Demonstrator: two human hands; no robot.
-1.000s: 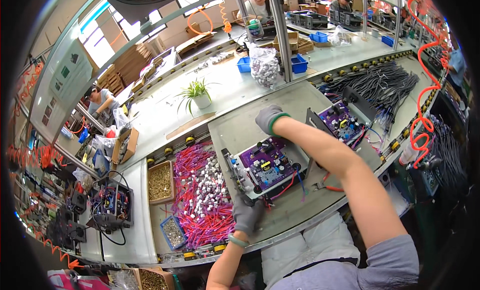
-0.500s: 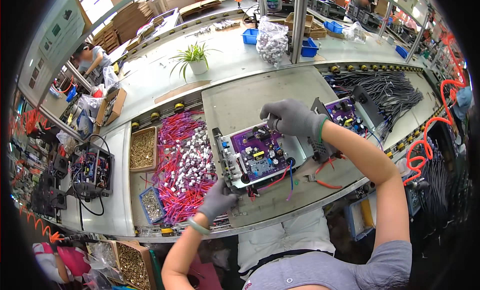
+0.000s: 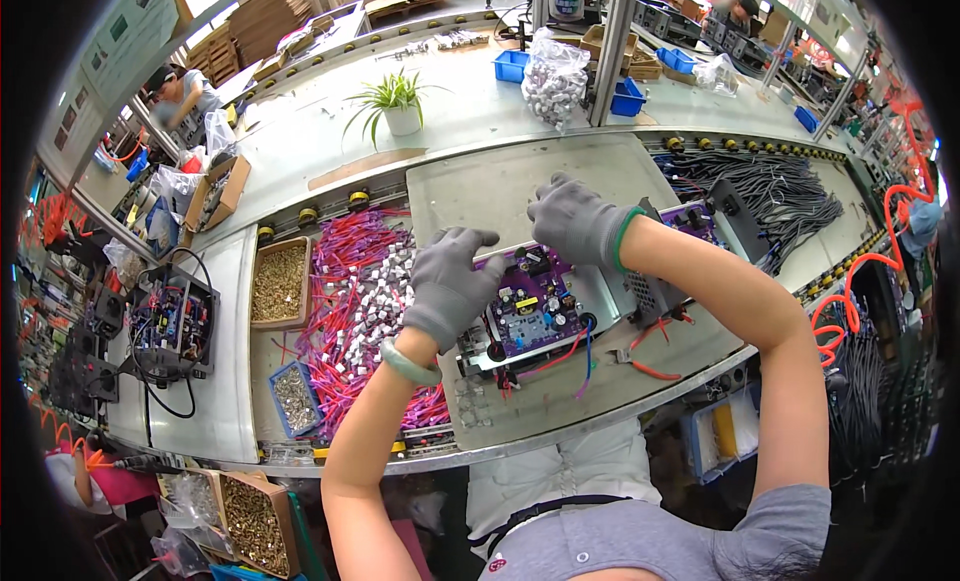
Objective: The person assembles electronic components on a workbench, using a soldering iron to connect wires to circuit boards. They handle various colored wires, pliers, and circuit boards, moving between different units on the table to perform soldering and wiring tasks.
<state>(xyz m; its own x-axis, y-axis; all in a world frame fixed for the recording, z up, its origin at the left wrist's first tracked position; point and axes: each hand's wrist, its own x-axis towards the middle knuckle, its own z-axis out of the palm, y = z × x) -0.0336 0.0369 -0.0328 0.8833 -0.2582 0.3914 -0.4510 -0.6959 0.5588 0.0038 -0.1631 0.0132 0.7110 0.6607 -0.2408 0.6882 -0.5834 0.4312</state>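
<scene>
A metal chassis [image 3: 600,299] carrying a purple circuit board [image 3: 528,306] lies in front of me, with red, blue and purple wires along its near side. My left hand [image 3: 447,289], in a grey glove, is over the chassis's left end; thumb and forefinger are apart at the board's far left corner. Just beyond the board's far edge is my right hand [image 3: 578,221], also gloved, its fingers curled; anything in them is hidden. Right of the chassis stands a second unit with a purple board [image 3: 690,221]. Red-handled cutters [image 3: 645,365] lie near the bench's front edge.
Left of the chassis lie red-purple wires with white connectors [image 3: 375,311], a box of brass-coloured parts [image 3: 280,286] and a blue tray [image 3: 296,399]. Black cables [image 3: 760,196] are piled at right, near a coiled orange hose [image 3: 850,281]. A potted plant [image 3: 402,116] stands behind.
My left hand has moved from the chassis's near left corner up to its far left corner. My right hand has shifted slightly, its fingers lifting away from the board.
</scene>
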